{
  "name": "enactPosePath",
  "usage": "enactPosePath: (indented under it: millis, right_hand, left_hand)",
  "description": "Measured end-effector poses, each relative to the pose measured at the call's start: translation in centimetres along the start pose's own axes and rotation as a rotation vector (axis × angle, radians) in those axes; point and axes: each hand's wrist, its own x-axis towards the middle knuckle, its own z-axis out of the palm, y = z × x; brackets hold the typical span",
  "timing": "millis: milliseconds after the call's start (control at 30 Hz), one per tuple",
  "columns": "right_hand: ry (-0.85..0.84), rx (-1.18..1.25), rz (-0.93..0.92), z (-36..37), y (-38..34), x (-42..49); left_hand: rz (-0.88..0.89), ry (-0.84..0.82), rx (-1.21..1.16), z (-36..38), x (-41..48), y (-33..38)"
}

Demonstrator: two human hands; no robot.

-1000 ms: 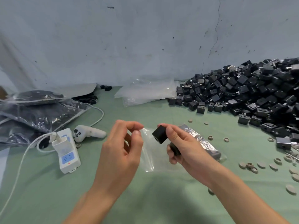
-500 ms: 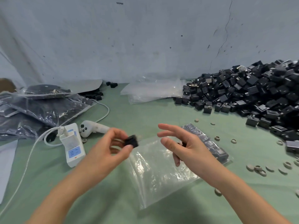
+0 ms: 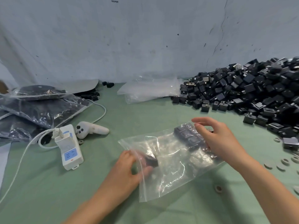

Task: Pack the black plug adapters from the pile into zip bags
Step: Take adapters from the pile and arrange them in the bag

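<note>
A clear zip bag [image 3: 174,167] lies flat on the green table in front of me, its mouth towards the left. My left hand [image 3: 127,168] pinches a black plug adapter [image 3: 151,160] just inside that mouth, blurred by motion. My right hand [image 3: 221,139] sits at the bag's far right end with fingers spread and relaxed, over a small wrapped pack of dark adapters [image 3: 186,135]. A big pile of black plug adapters [image 3: 250,91] fills the right back of the table.
Empty clear bags [image 3: 148,89] lie by the wall at the centre back. Filled bags [image 3: 37,110] are stacked at the left. A white power strip [image 3: 69,147] with a cable and a white controller [image 3: 90,130] sit left of the bag. Small grey rings [image 3: 283,162] are scattered at the right.
The adapter passed from my right hand to my left. My left hand then dropped to the table and pushed it into the bag's mouth; the bag went from held up to lying flat.
</note>
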Motion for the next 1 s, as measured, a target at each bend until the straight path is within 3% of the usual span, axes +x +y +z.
enactPosePath:
  millis: [200, 300, 400, 500, 633, 767, 900, 1000]
  right_hand:
    - [0.006, -0.335, 0.126, -2.6, 1.4, 0.8]
    - [-0.044, -0.509, 0.224, -3.6, 1.9, 1.0]
    - [-0.109, -0.538, 0.274, -4.0, 1.9, 0.8]
    - [-0.159, -0.546, 0.281, -3.9, 2.1, 0.8]
    - [-0.249, -0.551, 0.302, -4.2, 2.5, 1.2]
    - [-0.348, -0.471, 0.386, -5.8, 3.2, 1.3]
    - [-0.453, -0.436, 0.420, -7.4, 3.7, 0.9]
    - [-0.479, -0.440, 0.429, -7.8, 3.8, 0.8]
  left_hand:
    - [0.222, 0.061, 0.376, 0.7, 2.5, 1.8]
    - [0.244, -0.077, 0.382, 0.8, 3.2, 1.5]
    - [0.223, -0.270, 0.410, 1.6, 4.1, 0.7]
    - [0.198, -0.359, 0.318, 2.8, 5.4, 1.3]
    - [0.182, -0.341, 0.105, 4.4, 5.9, 1.7]
    - [0.055, -0.502, -0.218, 5.2, 6.0, 1.0]
    - [0.039, -0.445, -0.064, 5.4, 6.6, 1.1]
    - [0.139, -0.306, 0.163, 6.0, 7.0, 1.7]
